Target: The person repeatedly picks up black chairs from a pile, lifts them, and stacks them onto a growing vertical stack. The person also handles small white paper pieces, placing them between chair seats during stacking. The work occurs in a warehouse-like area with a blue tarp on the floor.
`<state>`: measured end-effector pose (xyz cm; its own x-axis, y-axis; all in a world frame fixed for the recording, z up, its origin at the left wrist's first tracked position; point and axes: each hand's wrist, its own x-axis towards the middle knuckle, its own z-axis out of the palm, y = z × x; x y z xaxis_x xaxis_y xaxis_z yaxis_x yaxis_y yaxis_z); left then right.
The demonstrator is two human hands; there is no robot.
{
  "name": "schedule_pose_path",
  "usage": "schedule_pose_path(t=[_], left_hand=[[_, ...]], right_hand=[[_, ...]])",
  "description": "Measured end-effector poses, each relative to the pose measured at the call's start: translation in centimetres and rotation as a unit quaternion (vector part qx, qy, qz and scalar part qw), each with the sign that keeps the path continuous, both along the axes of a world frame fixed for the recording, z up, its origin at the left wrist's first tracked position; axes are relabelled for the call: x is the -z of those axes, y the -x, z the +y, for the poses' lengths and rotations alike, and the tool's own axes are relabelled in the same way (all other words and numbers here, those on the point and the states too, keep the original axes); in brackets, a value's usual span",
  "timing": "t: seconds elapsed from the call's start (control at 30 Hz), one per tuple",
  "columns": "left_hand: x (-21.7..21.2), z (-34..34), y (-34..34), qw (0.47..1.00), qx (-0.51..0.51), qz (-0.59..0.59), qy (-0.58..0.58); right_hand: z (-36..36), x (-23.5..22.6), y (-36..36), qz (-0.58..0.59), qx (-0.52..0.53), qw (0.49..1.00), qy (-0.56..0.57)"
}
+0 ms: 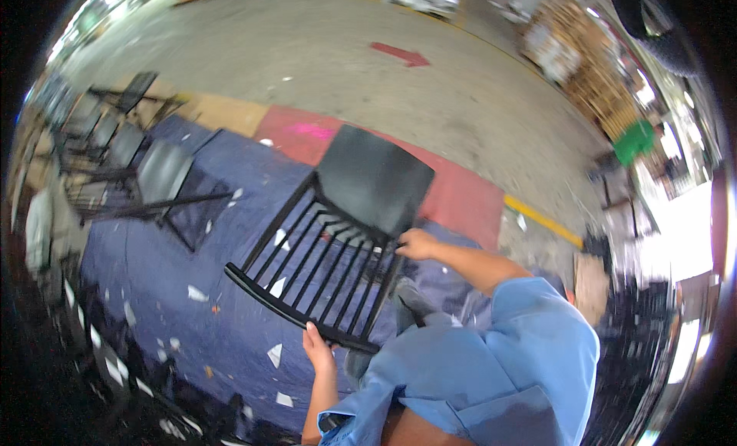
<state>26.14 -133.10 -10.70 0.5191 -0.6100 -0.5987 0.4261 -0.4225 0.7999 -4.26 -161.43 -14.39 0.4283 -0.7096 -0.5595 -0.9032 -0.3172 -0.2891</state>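
A black chair (375,183) with a smooth solid seat and a slatted back hangs tilted in front of me, its curved top rail toward my body. My left hand (319,349) grips that rail from the near side, fingers partly hidden beneath it. On the frame's right side, close to where seat and slats meet, my right hand (417,245) is closed round the bar. The chair's legs are hidden under the seat.
Several similar black chairs (163,173) stand in a row at the left. White scraps lie on a blue floor covering (169,308). Beyond a red strip (468,208) is concrete floor with a red arrow (401,54). Stacked wooden pallets (587,81) stand at the far right.
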Motion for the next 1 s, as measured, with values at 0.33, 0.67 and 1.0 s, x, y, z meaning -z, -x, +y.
schedule_pose_path(t=[0.33, 0.67, 1.0], left_hand=[[3.7, 1.6, 0.7, 0.884, -0.225, -0.25, -0.325], [8.2, 15.0, 8.6, 0.919, -0.368, 0.105, -0.091], [16.1, -0.2, 20.4, 0.882, -0.429, 0.185, 0.058]], right_hand=[[-32.4, 9.6, 3.8, -0.175, 0.186, 0.957, -0.139], [-30.9, 13.2, 0.5, -0.216, 0.154, 0.963, 0.041], [-27.2, 12.7, -4.2, -0.228, 0.003, 0.972, 0.056]])
